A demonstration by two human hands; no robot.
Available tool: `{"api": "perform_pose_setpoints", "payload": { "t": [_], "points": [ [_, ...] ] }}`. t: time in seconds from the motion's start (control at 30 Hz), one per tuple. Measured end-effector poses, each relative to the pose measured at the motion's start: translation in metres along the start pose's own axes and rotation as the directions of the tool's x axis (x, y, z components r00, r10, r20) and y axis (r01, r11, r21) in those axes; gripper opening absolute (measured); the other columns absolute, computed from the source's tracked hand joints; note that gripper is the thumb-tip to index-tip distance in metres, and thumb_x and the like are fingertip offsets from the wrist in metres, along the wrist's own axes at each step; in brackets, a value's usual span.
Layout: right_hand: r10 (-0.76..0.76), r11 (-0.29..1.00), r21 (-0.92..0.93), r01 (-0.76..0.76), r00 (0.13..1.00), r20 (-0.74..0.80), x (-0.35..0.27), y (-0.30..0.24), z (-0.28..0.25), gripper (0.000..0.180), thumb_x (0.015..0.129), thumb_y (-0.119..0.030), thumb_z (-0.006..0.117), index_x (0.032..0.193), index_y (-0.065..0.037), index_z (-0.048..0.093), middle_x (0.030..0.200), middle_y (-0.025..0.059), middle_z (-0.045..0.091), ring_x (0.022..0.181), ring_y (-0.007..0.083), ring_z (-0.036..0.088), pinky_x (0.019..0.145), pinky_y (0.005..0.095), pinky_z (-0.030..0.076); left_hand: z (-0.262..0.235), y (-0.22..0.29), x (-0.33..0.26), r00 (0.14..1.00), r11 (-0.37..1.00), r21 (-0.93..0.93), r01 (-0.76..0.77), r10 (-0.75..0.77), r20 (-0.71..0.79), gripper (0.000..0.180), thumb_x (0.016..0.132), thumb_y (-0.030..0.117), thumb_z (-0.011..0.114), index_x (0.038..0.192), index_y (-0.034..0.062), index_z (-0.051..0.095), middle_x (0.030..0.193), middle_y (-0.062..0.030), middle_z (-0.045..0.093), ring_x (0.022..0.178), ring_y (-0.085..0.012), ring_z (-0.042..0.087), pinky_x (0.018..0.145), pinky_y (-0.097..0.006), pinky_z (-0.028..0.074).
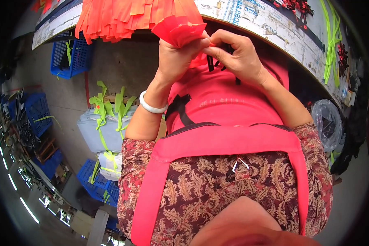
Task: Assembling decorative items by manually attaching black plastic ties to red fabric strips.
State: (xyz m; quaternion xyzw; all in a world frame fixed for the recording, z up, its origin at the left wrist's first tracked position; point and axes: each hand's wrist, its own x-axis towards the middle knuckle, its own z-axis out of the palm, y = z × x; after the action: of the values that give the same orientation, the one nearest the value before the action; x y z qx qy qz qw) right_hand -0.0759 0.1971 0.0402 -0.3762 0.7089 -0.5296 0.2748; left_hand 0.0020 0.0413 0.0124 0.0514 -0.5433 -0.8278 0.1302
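Observation:
My left hand (177,57) is closed around a fanned bunch of red-orange fabric strips (179,31), its loose ends spreading up and to the left. Close against it, my right hand (241,56) pinches with thumb and forefinger at the gathered end of the bunch. What sits between those fingertips is too small to make out. Thin black strips (210,63) hang just below the two hands, in front of my pink apron (229,96). Beyond the left hand, a thick row of orange fabric strips (127,18) drapes over the table's near edge.
The worktable (270,35) has a worn, paper-covered top. Yellow-green ribbons (331,45) and red-and-black pieces (295,8) lie at its right. On the floor at left are a blue crate (69,57) and a grey bundle (90,127). A clear plastic bag (327,123) is at right.

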Motion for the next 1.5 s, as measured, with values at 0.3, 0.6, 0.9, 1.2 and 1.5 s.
{"api": "perform_pose_setpoints", "payload": {
  "t": [0.3,0.6,0.9,1.2,1.5],
  "points": [
    [0.316,0.916,0.148,-0.374,0.897,0.309,0.002,0.020,0.014,0.023,0.090,-0.019,0.067,0.099,0.002,0.065,0.080,0.0043,0.067,0.066,0.0085,0.059,0.056,0.0247,0.051,-0.022,0.034,0.014,0.970,0.994,-0.024,0.111,-0.113,-0.216,0.015,0.087,0.006,0.069,0.100,-0.0012,0.067,0.073,0.0010,0.061,0.055,-0.0044,0.048,0.049,-0.021,0.035],
    [0.170,0.977,0.113,-0.183,0.978,0.118,0.177,-0.055,-0.063,0.030,0.091,-0.031,0.065,0.105,-0.005,0.063,0.080,0.0025,0.064,0.059,0.0090,0.059,0.046,0.0226,0.045,-0.076,0.063,-0.011,0.931,0.997,-0.001,0.074,-0.070,-0.359,0.011,0.092,0.007,0.063,0.099,-0.0012,0.063,0.080,-0.0047,0.058,0.051,-0.0072,0.042,0.048,-0.021,0.032],
    [0.227,0.969,0.067,-0.237,0.965,0.132,0.156,-0.013,-0.041,0.026,0.090,-0.026,0.068,0.101,-0.002,0.068,0.083,0.0001,0.064,0.067,0.0051,0.059,0.056,0.0192,0.046,-0.042,0.036,-0.001,0.922,0.890,-0.313,0.331,-0.376,-0.094,0.014,0.089,0.007,0.065,0.099,-0.0020,0.064,0.078,-0.0029,0.057,0.054,-0.0059,0.043,0.050,-0.021,0.035],
    [0.028,0.994,0.100,-0.040,0.993,0.112,0.092,-0.005,-0.047,0.023,0.092,-0.020,0.064,0.103,0.000,0.067,0.081,0.0026,0.066,0.076,0.0060,0.060,0.069,0.0214,0.049,-0.019,0.027,0.014,0.829,0.805,-0.202,0.558,-0.549,0.107,0.019,0.086,0.011,0.069,0.100,-0.0006,0.063,0.076,0.0003,0.055,0.055,-0.0062,0.045,0.049,-0.021,0.036],
    [-0.010,1.000,-0.024,0.012,0.995,0.101,0.063,-0.028,-0.050,0.010,0.089,-0.011,0.066,0.091,-0.001,0.067,0.065,0.0012,0.061,0.057,0.0047,0.056,0.052,0.0211,0.046,-0.009,0.018,0.012,0.782,0.763,-0.170,0.623,-0.610,0.130,0.022,0.083,0.011,0.073,0.100,0.0007,0.062,0.078,0.0003,0.057,0.058,-0.0070,0.048,0.051,-0.022,0.039]
  ]
}}
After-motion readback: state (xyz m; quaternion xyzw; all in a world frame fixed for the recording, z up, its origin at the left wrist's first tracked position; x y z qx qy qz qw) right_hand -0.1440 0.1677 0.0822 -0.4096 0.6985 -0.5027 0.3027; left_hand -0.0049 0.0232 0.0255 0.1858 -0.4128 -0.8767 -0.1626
